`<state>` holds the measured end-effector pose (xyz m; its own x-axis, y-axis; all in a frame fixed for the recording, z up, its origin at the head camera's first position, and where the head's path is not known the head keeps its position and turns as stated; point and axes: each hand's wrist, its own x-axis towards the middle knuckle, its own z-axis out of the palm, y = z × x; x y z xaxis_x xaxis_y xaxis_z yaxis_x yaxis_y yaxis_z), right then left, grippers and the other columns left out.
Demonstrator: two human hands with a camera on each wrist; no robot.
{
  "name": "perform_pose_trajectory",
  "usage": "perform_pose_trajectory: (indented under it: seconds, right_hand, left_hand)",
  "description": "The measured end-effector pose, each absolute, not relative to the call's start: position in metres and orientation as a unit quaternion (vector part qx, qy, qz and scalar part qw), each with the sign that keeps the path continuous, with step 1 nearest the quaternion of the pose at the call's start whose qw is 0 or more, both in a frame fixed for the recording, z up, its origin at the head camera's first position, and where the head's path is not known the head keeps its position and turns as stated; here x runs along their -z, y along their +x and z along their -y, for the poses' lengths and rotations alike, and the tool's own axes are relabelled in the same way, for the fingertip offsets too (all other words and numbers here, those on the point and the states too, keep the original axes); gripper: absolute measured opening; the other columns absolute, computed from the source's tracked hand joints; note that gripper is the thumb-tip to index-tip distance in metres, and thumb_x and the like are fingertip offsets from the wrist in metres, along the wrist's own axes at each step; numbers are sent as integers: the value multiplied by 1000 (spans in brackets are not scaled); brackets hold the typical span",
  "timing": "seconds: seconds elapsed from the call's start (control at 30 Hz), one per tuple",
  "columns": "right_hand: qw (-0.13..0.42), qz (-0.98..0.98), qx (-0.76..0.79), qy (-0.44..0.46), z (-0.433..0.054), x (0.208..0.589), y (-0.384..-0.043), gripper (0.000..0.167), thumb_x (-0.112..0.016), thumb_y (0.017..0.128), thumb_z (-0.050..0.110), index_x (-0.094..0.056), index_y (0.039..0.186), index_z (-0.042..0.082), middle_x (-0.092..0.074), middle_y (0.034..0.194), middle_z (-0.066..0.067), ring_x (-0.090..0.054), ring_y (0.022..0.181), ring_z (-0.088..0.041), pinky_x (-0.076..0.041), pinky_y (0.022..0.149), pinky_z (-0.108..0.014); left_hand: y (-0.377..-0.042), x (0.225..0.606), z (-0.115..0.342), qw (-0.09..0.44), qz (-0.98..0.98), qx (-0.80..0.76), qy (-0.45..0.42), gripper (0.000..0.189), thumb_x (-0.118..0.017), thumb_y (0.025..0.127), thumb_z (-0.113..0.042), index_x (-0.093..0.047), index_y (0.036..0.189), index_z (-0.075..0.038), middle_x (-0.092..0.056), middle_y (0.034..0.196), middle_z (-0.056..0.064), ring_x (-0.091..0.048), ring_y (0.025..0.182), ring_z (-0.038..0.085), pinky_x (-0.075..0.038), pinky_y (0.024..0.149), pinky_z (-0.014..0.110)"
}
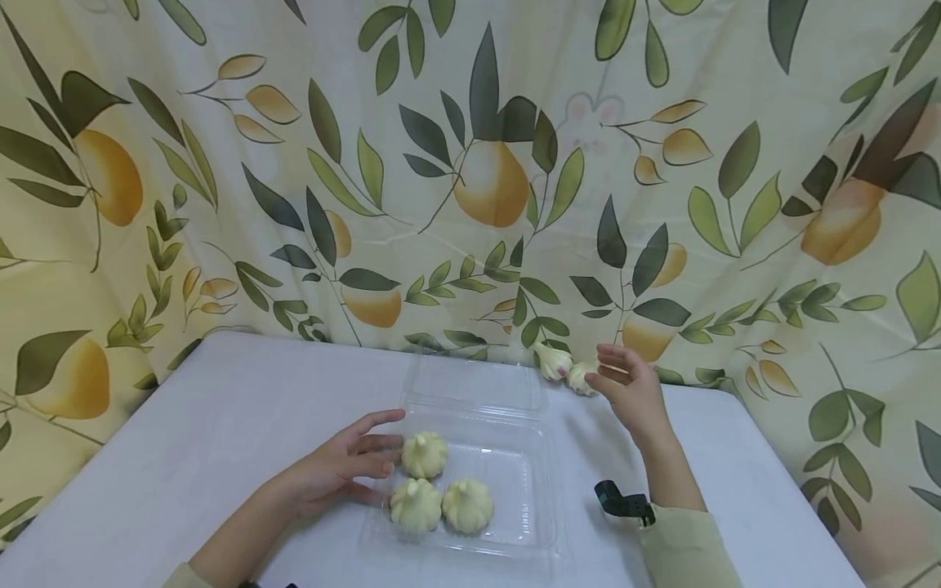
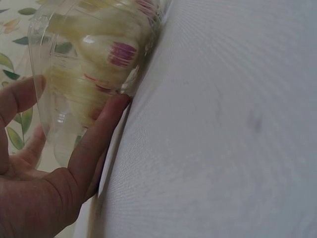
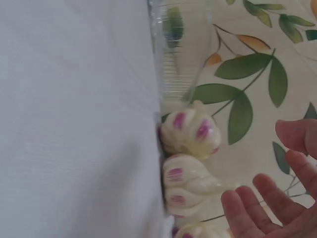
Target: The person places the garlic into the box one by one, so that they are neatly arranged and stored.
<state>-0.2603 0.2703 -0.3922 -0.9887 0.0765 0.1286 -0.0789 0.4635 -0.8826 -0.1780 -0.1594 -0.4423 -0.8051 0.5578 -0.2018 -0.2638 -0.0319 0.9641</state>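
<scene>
A clear plastic clamshell box lies with its lid folded back. Three pale garlic bulbs sit in the left part of its base; purple marks show on the garlic through the plastic in the left wrist view. My left hand rests against the box's left side, fingers spread and fairly straight. Beyond the box's far right, more garlic bulbs lie in a row, the nearest partly cut off in the right wrist view. Beside them hovers my right hand, fingers loosely bent and holding nothing.
A white-topped table carries everything. Behind it hangs a curtain printed with fruit and leaves, close to the table's far edge. A black wrist mount sticks out from the right wrist.
</scene>
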Motion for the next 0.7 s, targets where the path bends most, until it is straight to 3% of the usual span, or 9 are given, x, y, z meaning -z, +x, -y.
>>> perform_pose_trajectory:
  seconds: [0.1, 0.3, 0.47, 0.7]
  right_hand:
    - [62, 851, -522, -13, -271, 400, -263, 63, -71, 93, 16, -43, 149, 9, -41, 153, -19, -42, 139, -39, -42, 107, -54]
    - [38, 857, -514, -28, -272, 412, -270, 73, -69, 93, 13, -34, 156, 14, -25, 163, -16, -32, 145, -43, -38, 110, -55]
    - [16, 865, -501, -28, -272, 416, -272, 69, -66, 94, 15, -35, 156, 14, -22, 165, -13, -24, 147, -47, -34, 112, -60]
    - [-34, 869, -494, -7, -271, 421, -273, 75, -67, 94, 17, -29, 157, 11, -14, 166, -17, -5, 150, -47, -12, 117, -67]
  left_hand:
    - [-178, 442, 159, 291, -631, -709, 117, 76, -63, 95, -8, -22, 159, -19, -24, 159, 28, -44, 134, 36, -56, 88, 50]
    - [-179, 441, 159, 293, -628, -712, 113, 76, -64, 95, -8, -23, 158, -19, -24, 159, 27, -43, 136, 37, -56, 88, 51]
    - [-179, 441, 160, 292, -629, -712, 110, 76, -64, 95, -9, -24, 158, -20, -24, 159, 26, -42, 137, 37, -56, 88, 51]
    - [-178, 441, 160, 290, -633, -710, 106, 76, -64, 95, -9, -24, 158, -19, -25, 158, 26, -43, 137, 37, -56, 88, 50]
